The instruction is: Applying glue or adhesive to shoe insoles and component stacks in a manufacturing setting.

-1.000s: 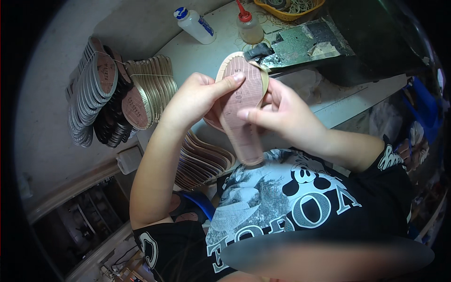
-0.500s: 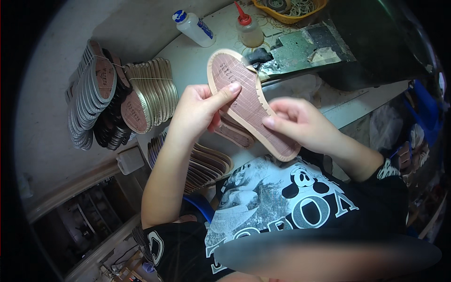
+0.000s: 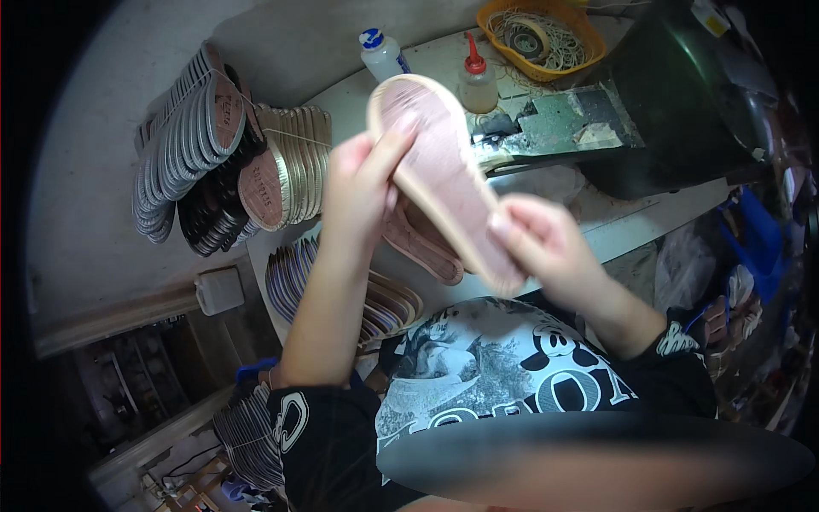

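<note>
A shoe insole (image 3: 445,175), pinkish brown with a beige rim, is held up at a slant between my two hands, its face blurred by motion. My left hand (image 3: 363,175) grips the wide toe end, thumb on the face and fingers behind. Closed on the narrow heel end is my right hand (image 3: 550,247), thumb on top. Below it on the table, partly hidden behind my left hand and the held piece, lies another pinkish insole (image 3: 422,247).
Tied bundles of silver (image 3: 171,171), black (image 3: 209,209) and gold-edged insoles (image 3: 303,162) stand at left. Nearer is a row of insoles (image 3: 341,294). A green machine (image 3: 554,119), a red-tipped bottle (image 3: 479,85), a blue-capped bottle (image 3: 384,55) and a yellow basket (image 3: 499,47) occupy the far side.
My left thumb now lies nearer the toe end, and my right hand is nearer the heel end. The insole has tilted slightly. The whole view has shifted.
</note>
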Demonstrator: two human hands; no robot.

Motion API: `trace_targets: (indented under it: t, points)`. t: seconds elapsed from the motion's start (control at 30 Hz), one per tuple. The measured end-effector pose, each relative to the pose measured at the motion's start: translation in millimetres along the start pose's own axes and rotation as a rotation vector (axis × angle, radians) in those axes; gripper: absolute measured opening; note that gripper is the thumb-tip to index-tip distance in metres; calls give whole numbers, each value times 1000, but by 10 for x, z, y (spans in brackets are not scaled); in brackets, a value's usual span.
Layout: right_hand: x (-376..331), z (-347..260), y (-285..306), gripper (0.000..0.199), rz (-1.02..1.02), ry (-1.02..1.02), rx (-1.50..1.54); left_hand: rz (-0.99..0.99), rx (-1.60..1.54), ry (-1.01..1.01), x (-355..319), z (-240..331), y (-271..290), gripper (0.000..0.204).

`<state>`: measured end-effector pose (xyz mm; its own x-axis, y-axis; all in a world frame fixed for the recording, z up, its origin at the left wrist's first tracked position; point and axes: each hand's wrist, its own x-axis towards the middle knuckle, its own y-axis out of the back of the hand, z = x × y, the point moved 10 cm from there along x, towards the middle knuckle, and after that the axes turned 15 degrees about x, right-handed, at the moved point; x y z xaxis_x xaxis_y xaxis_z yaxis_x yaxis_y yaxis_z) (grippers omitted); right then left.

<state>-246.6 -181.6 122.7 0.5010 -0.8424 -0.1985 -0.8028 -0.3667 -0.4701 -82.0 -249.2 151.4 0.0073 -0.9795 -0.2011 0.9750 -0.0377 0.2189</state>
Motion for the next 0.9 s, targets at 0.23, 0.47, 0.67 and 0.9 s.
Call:
trace_targets:
  t: [0.23,0.47,0.67,0.9]
  points:
    - [258,652,-153,35,-113,-129,-1269,435,767,40,-800,-843,1060,46]
    - [521,1162,-690,37,-328,148,-723,323,1319,188,-1494,-1706,877,95]
    - [794,2232,-730,22,-367,-264,-428,360,1239,197,-1505,-1799,804,85]
    - [437,725,-838,10,-261,331,-743,493,1108,81,-1520,-1473,827,77]
